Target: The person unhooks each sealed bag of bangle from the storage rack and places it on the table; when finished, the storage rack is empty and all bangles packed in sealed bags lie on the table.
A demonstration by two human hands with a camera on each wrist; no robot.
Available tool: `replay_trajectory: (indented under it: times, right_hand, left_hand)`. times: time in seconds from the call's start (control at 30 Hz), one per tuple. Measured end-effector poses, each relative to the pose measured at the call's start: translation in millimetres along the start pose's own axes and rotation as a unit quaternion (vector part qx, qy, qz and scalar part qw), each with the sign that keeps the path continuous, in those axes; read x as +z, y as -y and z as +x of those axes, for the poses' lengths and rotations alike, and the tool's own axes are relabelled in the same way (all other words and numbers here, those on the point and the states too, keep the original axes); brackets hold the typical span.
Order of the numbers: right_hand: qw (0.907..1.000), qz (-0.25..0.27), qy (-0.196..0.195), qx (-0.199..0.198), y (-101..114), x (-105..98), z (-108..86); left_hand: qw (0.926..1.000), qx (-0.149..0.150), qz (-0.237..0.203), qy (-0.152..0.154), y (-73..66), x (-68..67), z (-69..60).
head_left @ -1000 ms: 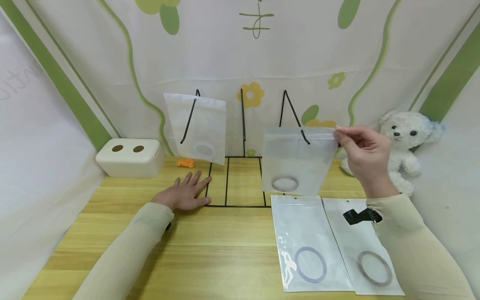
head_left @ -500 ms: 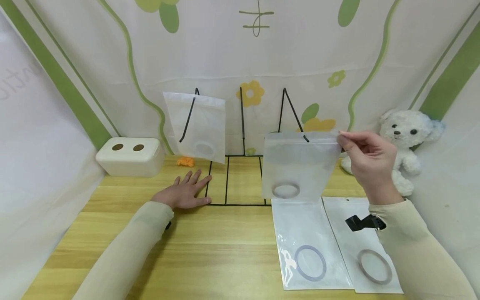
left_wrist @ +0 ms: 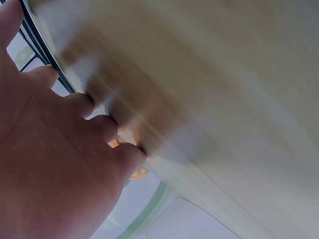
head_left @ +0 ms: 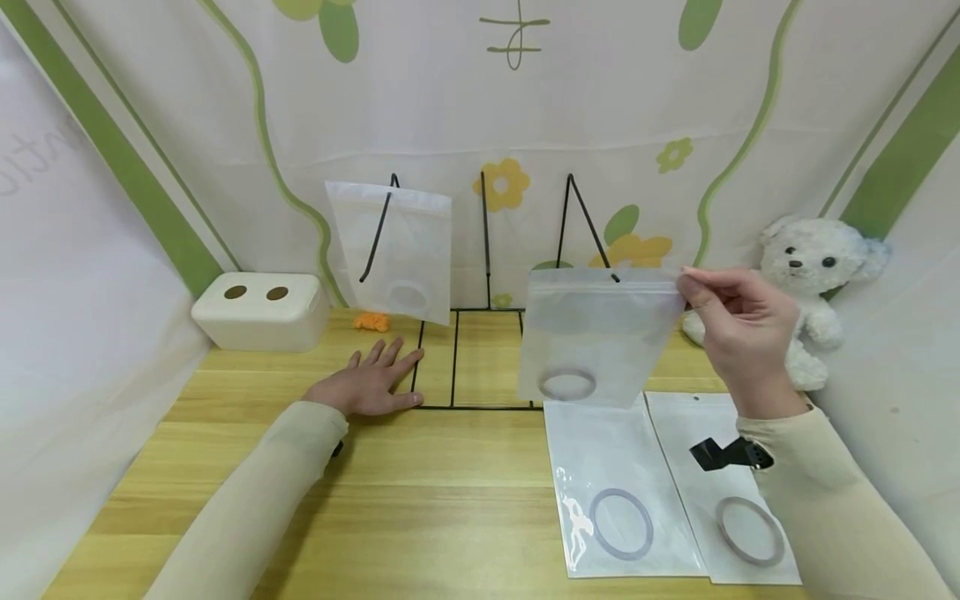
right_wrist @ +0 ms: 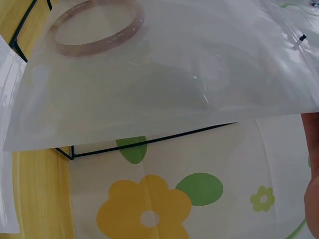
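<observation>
Right hand (head_left: pixel 742 333): pinching the clear zip bag by its top corner, thumb against fingers.
Zip bag (head_left: pixel 600 337): upright at the front end of the right hook (head_left: pixel 589 225), top strip near level, pinkish bangle (head_left: pixel 567 385) low inside.
Hook tip: just a stub pokes through the top strip; right wrist view shows it too.
Left hand (head_left: pixel 367 385): spread, palm down on wooden table (head_left: pixel 420 508), thumb and forefinger tips at edge of wire rack base (head_left: pixel 480 408); can't tell if pressing.
Doing it well: looks like a hole-on-prong job. Move the bag along the hook's line, strip level; don't tug sideways, thin film could tear. One-corner pinch may twist it. Steadying the rack should help.
Nearby: another bag (head_left: pixel 423 250) on left hook, two bagged bangles lying flat on the table.
</observation>
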State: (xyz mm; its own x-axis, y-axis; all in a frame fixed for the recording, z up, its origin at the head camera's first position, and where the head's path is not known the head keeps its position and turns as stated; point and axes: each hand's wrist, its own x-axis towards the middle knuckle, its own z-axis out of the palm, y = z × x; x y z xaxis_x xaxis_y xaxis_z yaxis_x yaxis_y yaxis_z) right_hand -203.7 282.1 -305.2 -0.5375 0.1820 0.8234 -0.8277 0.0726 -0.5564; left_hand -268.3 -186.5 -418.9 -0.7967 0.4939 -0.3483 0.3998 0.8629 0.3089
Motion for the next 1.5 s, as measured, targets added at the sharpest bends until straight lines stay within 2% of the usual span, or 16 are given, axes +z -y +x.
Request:
replay_trajectory:
  times: [0.43, 0.7, 0.97, 1.23, 1.5]
  right_hand:
    - [0.9991, 0.038, 0.005, -0.02, 13.1, 0.8, -4.7]
    - [0.9998, 0.006, 0.002, -0.021, 18.1, 5.3, -18.1]
    - [0.999, 0.01, 0.032, -0.03, 20.3, 19.9, -34.5]
    - [0.9982, 0.024, 0.036, -0.041, 20.4, 39.6, -53.6]
    - [0.997, 0.046, 0.052, -0.033, 28.0, 56.2, -70.4]
  left_hand:
    - [0.9999, -0.009, 0.011, -0.001, -1.6, 2.9, 1.8]
    - [0.9998, -0.01, 0.016, 0.0, -1.5, 2.3, -0.1]
    - [0.9998, -0.011, 0.014, 0.002, 1.5, 3.6, 1.5]
    - [0.9998, -0.009, 0.018, 0.003, -1.4, 3.3, 0.4]
    - [0.9999, -0.007, 0.013, 0.008, -2.3, 1.8, 0.4]
